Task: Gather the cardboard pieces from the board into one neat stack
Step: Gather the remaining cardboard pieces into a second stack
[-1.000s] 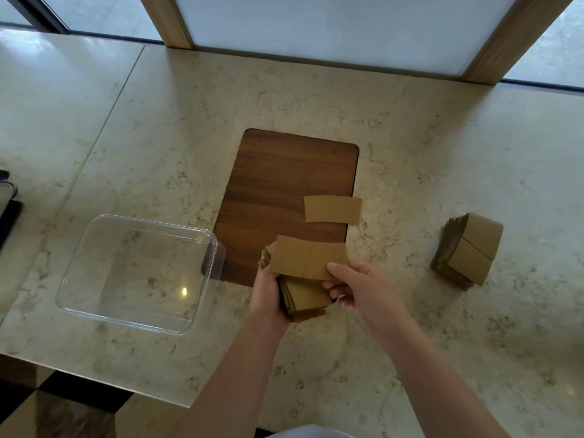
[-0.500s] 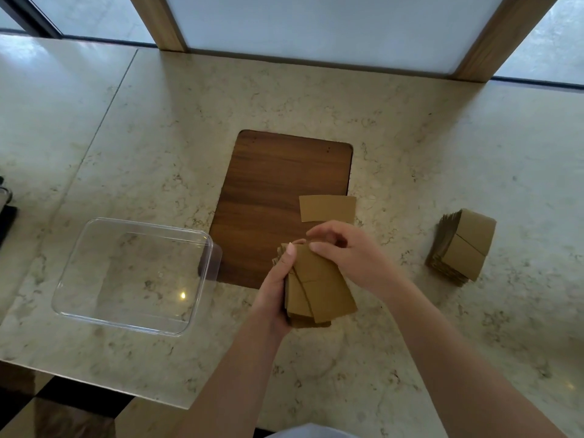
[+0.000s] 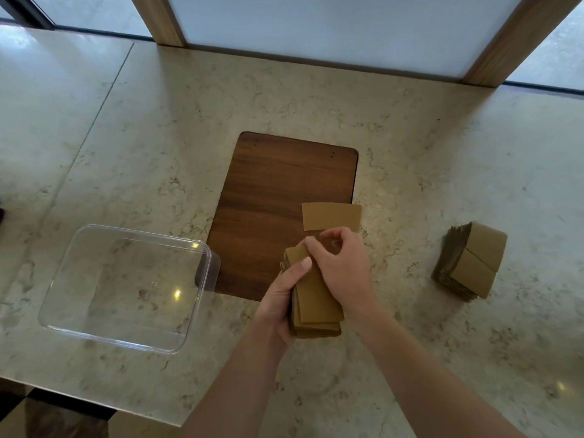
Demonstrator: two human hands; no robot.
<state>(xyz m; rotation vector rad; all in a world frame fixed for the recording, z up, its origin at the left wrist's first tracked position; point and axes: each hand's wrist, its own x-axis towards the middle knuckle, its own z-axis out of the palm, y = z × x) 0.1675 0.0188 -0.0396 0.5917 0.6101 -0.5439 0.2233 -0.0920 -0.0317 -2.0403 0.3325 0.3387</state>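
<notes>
The left hand (image 3: pixel 278 298) gripped a bundle of cardboard pieces (image 3: pixel 316 298) from its left edge, thumb laid across the top near the far end. The right hand (image 3: pixel 341 267) sat over the bundle's far end with fingers curled, seemingly pinching or squaring the top piece, though its fingertips were partly hidden, so the exact hold was uncertain. The bundle hung over the near right corner of the wooden board (image 3: pixel 278 197), at about five o'clock on it.

One loose piece (image 3: pixel 330 216) lay flat at the board's right edge, near four o'clock, overhanging onto the stone counter (image 3: pixel 410 153), just beyond the right hand's knuckles.

The bundle's lower edges were stepped, not flush. If the left thumb eased while the right hand worked, the pieces would likely fan or slide out at the near end. Reaching for the loose piece one-handed risked the same, and a careless brush could push that piece off the board.

Counted: one board, one loose piece, one held bundle whose number of pieces could not be told, one separate pile of cardboard (image 3: pixel 471 260) at three o'clock, well apart, and one clear plastic tub (image 3: pixel 202 257) touching the board's left edge at eight o'clock.
</notes>
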